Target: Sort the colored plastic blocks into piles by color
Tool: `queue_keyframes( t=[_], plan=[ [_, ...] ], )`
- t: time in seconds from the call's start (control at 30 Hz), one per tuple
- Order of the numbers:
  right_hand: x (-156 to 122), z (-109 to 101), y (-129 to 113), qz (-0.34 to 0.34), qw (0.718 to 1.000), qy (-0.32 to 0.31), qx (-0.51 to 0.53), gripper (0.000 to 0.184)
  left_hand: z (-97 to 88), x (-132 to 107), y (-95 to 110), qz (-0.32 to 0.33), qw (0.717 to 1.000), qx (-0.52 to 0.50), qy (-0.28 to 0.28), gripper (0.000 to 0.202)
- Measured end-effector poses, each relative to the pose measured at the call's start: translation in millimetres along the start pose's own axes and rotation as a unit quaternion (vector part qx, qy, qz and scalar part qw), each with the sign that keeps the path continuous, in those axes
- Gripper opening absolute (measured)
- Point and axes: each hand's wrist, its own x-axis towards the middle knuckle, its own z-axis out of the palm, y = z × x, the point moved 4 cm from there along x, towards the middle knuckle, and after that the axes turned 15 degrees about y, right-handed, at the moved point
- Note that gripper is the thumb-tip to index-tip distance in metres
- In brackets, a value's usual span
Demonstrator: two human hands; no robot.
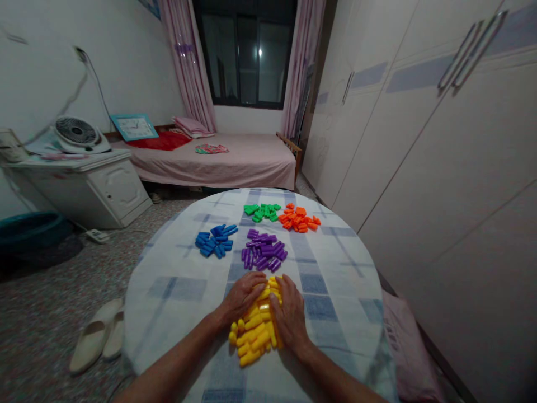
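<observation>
A heap of yellow plastic pieces (254,333), short and rod-like, lies at the near side of the round table. My left hand (244,294) rests along the heap's upper left side, fingers stretched over its far end. On the opposite side, my right hand (290,310) lies against the pieces with its fingers extended. Both palms face inward, and the pieces between them are partly covered. Just beyond my fingertips is a pile of purple pieces (264,250). Blue pieces (215,240) sit to its left. Farther back are green pieces (263,212) and, beside them, orange pieces (298,218).
A checked cloth (168,324) covers the round table. Behind it stands a bed (235,168). White wardrobes (440,168) line the right side. At left are a cabinet (113,187) with a fan (78,133), a teal basin (33,226) and slippers (90,344) on the floor.
</observation>
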Motion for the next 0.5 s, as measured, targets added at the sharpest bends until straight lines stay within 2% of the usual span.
queue_keyframes(
  t=[0.13, 0.23, 0.3, 0.37, 0.5],
  plan=[
    [2.2, 5.6, -9.5, 0.015, 1.000, -0.005, 0.011, 0.047, -11.6, -2.5, -0.9, -0.017, 1.000, -0.009, 0.010, 0.036],
    [21.5, 0.8, -1.8, 0.022, 0.999, 0.021, 0.038, 0.045, -24.0, 4.6, -6.3, -0.013, 0.998, 0.010, 0.066, 0.033],
    [42.3, -3.5, 9.8, 0.007, 0.998, 0.031, 0.048, 0.046, -32.4, 14.1, -16.8, -0.012, 0.993, 0.048, 0.102, 0.032],
    [64.0, -3.5, 23.8, -0.016, 0.999, 0.000, 0.040, 0.051, -37.9, 25.7, -32.8, -0.031, 0.990, 0.088, 0.105, 0.042],
    [94.9, 7.9, 45.6, -0.059, 0.991, -0.122, -0.013, 0.068, -38.4, 47.2, -63.6, -0.075, 0.988, 0.130, 0.041, 0.072]
  ],
)
